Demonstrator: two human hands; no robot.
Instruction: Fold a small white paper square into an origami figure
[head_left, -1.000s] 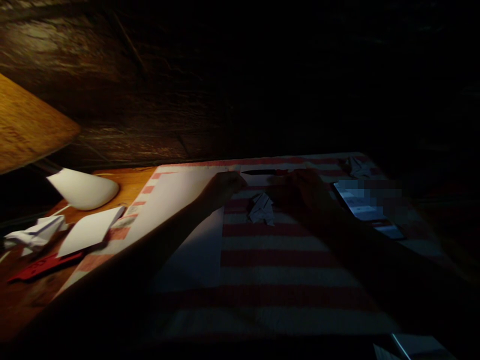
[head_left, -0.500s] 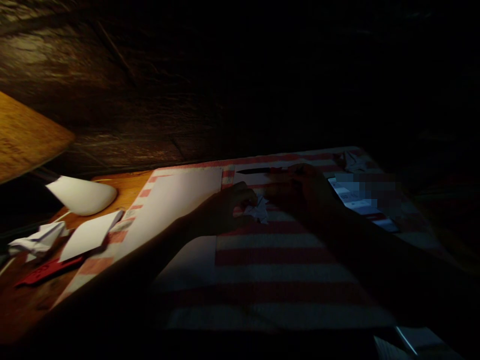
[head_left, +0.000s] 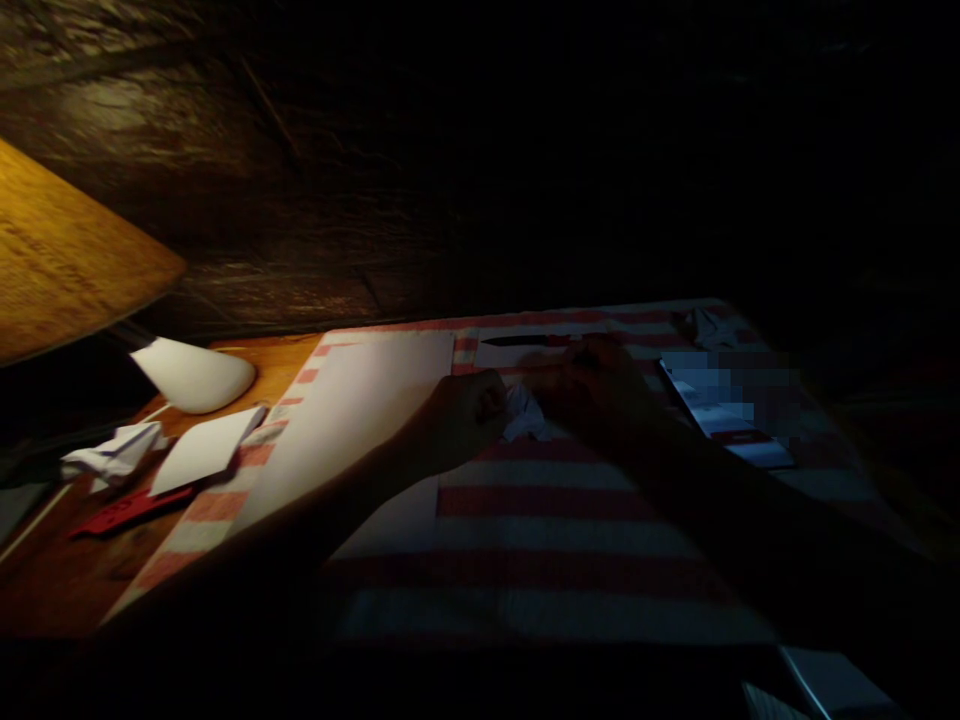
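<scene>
Between my two hands is a small piece of folded white paper point(head_left: 526, 414) with pointed edges, held just above the striped cloth. My left hand point(head_left: 474, 408) is closed, its curled fingers pinching the paper's left side. From the right, my right hand point(head_left: 596, 378) reaches in with fingers bent together at the paper's upper right side; deep shadow hides most of them. Behind the hands lies a knife point(head_left: 517, 341) with a dark blade and a red handle, its tip pointing left.
A red-and-white striped cloth point(head_left: 555, 505) covers the table, with a large white sheet point(head_left: 375, 385) at left. Further left are a lamp point(head_left: 196, 375), crumpled paper point(head_left: 116, 452), a white pad point(head_left: 208, 450) and a red object point(head_left: 131, 512). A lit phone point(head_left: 724, 410) lies right, near another folded paper point(head_left: 709, 326).
My left hand has turned and its fingers are drawn in tighter at the paper. My right hand has come slightly closer to it. The whole view has shifted a little.
</scene>
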